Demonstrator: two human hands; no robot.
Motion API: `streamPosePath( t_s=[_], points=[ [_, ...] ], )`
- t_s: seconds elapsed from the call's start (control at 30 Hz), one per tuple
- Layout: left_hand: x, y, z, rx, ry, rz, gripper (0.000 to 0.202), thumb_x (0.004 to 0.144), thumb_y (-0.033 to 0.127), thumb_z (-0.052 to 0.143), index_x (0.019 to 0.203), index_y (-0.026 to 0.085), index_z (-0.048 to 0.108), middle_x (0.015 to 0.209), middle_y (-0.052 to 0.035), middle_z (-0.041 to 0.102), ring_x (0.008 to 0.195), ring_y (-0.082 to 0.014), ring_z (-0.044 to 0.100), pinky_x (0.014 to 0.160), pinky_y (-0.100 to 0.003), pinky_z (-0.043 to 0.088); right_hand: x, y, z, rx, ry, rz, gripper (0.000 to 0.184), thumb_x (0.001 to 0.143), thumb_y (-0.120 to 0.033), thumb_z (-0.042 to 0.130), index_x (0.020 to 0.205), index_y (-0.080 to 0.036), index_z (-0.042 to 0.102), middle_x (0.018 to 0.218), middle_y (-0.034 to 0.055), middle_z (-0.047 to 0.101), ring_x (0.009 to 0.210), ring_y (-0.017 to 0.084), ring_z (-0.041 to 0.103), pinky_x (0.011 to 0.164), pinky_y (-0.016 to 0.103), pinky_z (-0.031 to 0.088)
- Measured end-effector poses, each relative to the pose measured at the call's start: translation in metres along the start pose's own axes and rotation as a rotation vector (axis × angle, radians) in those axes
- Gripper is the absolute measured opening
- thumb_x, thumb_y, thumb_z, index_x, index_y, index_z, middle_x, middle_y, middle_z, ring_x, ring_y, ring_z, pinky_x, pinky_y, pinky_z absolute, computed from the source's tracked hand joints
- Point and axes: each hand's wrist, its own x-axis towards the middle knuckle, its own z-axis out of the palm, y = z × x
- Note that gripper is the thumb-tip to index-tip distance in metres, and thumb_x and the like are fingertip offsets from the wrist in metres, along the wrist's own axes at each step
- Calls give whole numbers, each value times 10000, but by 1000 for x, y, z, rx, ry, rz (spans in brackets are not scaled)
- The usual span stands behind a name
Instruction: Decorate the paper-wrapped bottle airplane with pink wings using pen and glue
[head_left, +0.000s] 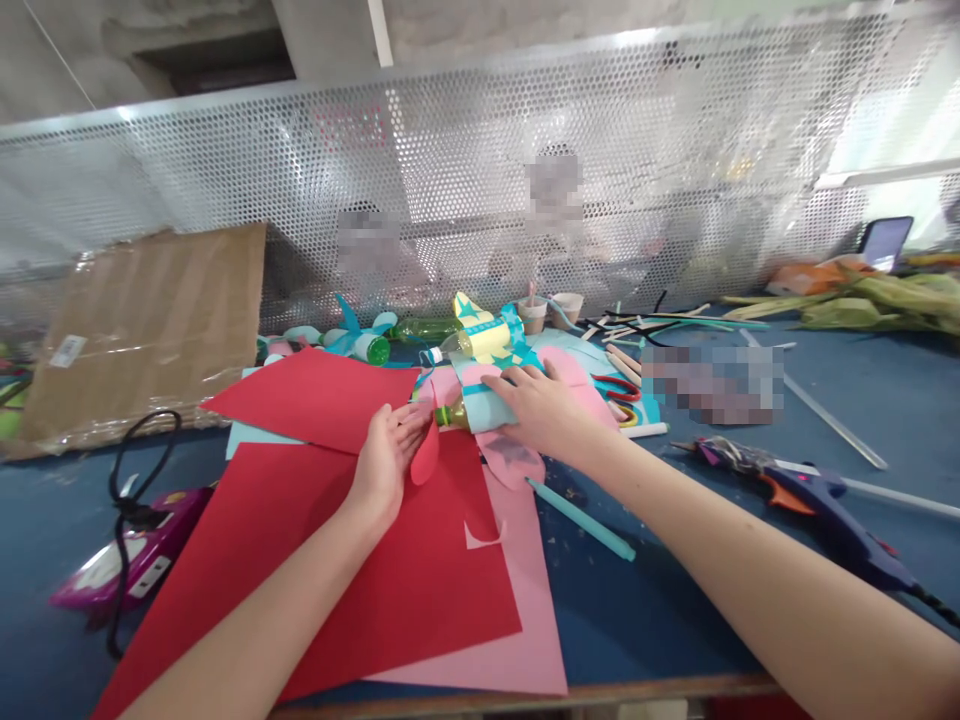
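Note:
A small plastic bottle with a green cap end lies on its side, wrapped in light blue paper. My right hand grips it from above, fingers curved over the paper. Pink paper pieces stick out below and behind the bottle. At the cap end is a red paper blade, rounded like a petal. My left hand is beside that blade, its fingers stretched out and touching or almost touching it; exact contact cannot be made out. Red paper sheets lie beneath, over a pink sheet.
A hot glue gun lies right, near a glue stick and red-handled scissors. A teal marker rests in front. Decorated bottles stand behind. A purple power strip and cardboard are left. A perforated metal screen closes the back.

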Motion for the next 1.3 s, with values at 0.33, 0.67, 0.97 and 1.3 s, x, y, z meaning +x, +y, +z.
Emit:
streamPosePath(
  t_s=[0.33,0.67,0.97,1.3],
  points=[
    [-12,-2,6,44,-10,40,392,890,372,375,999,178,698,1237,-95,659,1256,-233,517,1069,-349,360,0,-1,0,8,3,4,596,823,-320,641,1370,-199,436,1245,151,566,1134,315,508,989,471,312],
    [5,-10,-3,116,52,55,332,810,386,485,869,163,724,871,-62,707,905,-213,637,859,-313,472,0,1,4,23,8,-6,612,823,-329,642,1378,-183,430,1261,160,554,1153,321,493,1036,508,253],
    [16,-12,-11,292,-64,115,196,907,315,586,982,137,619,927,-32,645,771,-149,624,701,-333,531,-2,6,2,35,58,-35,591,830,-299,616,1387,-221,432,1264,131,557,1152,321,496,1046,560,227],
    [18,-15,-15,312,-126,117,213,902,300,595,1041,139,613,1034,-58,641,883,-181,634,766,-375,541,-4,5,-3,41,55,-35,583,829,-304,611,1381,-232,441,1252,132,563,1157,330,498,1046,573,223]
  ],
)
